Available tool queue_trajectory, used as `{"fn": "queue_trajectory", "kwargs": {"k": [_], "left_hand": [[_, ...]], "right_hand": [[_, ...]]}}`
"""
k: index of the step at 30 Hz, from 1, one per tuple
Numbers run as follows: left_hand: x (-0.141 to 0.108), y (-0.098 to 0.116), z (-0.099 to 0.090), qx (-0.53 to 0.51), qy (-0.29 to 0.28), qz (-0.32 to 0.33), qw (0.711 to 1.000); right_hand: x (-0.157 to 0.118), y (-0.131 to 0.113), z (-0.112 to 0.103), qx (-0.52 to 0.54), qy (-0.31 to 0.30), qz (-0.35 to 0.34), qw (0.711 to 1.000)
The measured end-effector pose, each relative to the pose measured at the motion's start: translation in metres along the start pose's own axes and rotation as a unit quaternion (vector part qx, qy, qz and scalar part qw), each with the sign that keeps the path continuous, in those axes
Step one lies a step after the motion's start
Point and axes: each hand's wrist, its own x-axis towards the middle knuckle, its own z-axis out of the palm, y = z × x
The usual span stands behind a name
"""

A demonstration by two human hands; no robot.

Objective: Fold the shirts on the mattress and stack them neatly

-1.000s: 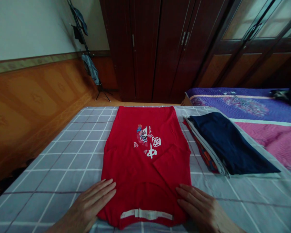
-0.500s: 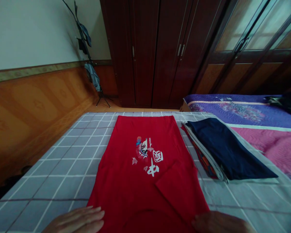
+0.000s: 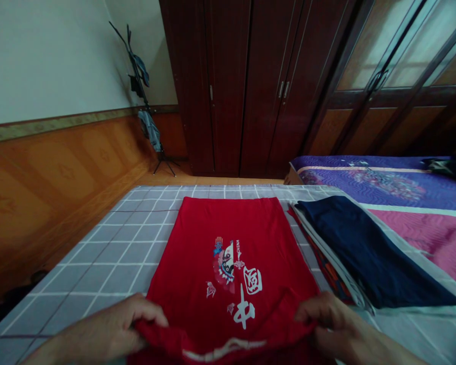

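A red T-shirt with a white and coloured print lies on the checked bedsheet, its hem toward the far edge. My left hand is closed on the near left side of the shirt, thumb on top. On the near right side, my right hand pinches the cloth in the same way. Between both hands the near end is raised and bunched, and a pale strip shows along it. To the right of the shirt lies a stack of folded clothes with a navy garment on top.
A second bed with a purple and pink cover stands at the right. Beyond the far edge is a dark red wardrobe. A coat rack with a few hung items stands in the back left corner.
Both hands, which lay flat on the shirt's near end, now grip it at each side. That end has been lifted, and the camera has tilted slightly up.
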Motion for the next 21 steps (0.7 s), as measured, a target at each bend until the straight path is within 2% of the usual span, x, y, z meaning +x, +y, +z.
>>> {"fn": "queue_trajectory", "kwargs": {"k": [2,3,6,8,11,14,17,21], "left_hand": [[0.032,0.006,-0.033,-0.065,-0.022,-0.019,0.997],[0.050,0.006,-0.050,-0.097,-0.013,-0.011,0.995],[0.108,-0.002,-0.092,-0.183,0.027,0.019,0.983],[0.147,-0.013,-0.107,-0.251,0.065,0.020,0.966],[0.195,-0.034,-0.108,-0.307,0.158,-0.011,0.938],[0.223,-0.060,-0.094,-0.299,0.241,-0.023,0.923],[0.233,-0.079,-0.082,-0.292,0.294,-0.019,0.910],[0.235,-0.087,-0.082,-0.284,0.319,-0.002,0.904]], "right_hand": [[0.038,-0.005,-0.020,0.137,-0.069,0.110,0.982],[0.059,-0.006,-0.031,0.184,-0.066,0.136,0.971],[0.122,0.005,-0.066,0.214,0.021,0.165,0.962],[0.159,0.023,-0.083,0.200,0.066,0.187,0.960],[0.195,0.057,-0.090,0.176,0.121,0.202,0.956],[0.208,0.089,-0.081,0.156,0.172,0.209,0.950],[0.208,0.110,-0.072,0.146,0.200,0.203,0.947],[0.213,0.125,-0.068,0.145,0.231,0.182,0.945]]}}
